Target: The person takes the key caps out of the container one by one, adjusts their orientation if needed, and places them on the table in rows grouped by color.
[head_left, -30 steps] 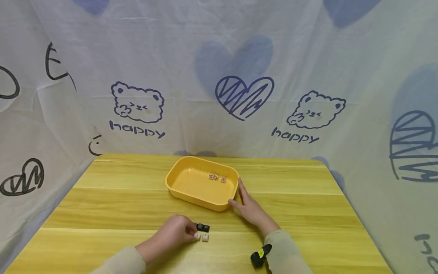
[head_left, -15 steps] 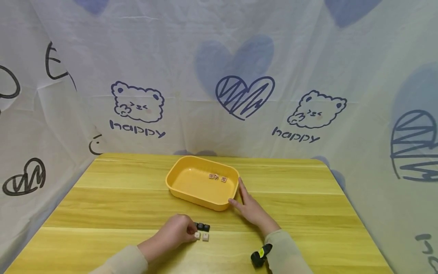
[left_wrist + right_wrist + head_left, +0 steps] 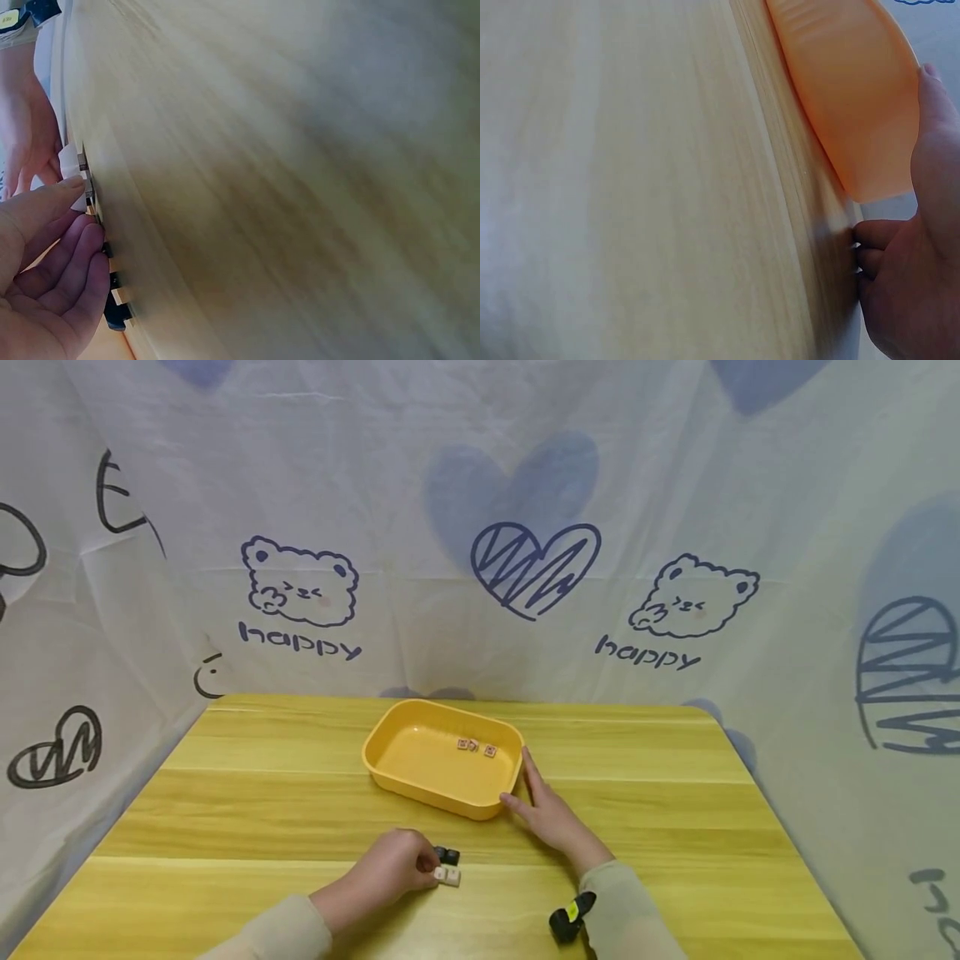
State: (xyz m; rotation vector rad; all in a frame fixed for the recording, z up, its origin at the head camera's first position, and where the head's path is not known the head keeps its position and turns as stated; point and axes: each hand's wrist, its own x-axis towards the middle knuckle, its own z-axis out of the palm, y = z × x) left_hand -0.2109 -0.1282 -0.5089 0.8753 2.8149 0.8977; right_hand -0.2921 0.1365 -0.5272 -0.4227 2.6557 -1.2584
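In the head view, my left hand (image 3: 393,864) pinches a white keycap (image 3: 440,875) between thumb and fingertips, low over the table. A second white keycap (image 3: 453,877) sits right against it. Just behind them are black keycaps (image 3: 452,857), partly hidden by the hand. The left wrist view shows the thumb (image 3: 45,206) pressing a white keycap (image 3: 79,201) from one side. My right hand (image 3: 553,818) touches the right end of a yellow tray (image 3: 431,798), thumb at the near corner and fingers along the outer wall. Three small pinkish keycaps (image 3: 490,750) lie inside the tray.
The wood-grain table (image 3: 247,793) runs back to a white cloth (image 3: 420,618) printed with hearts and bears. A black device with a yellow mark (image 3: 570,918) is strapped at the right wrist.
My left hand has shifted slightly right with the white keycap, closing the gap to the other white one. Fewer black keycaps show beside the hand. My right hand and the tray stay put.
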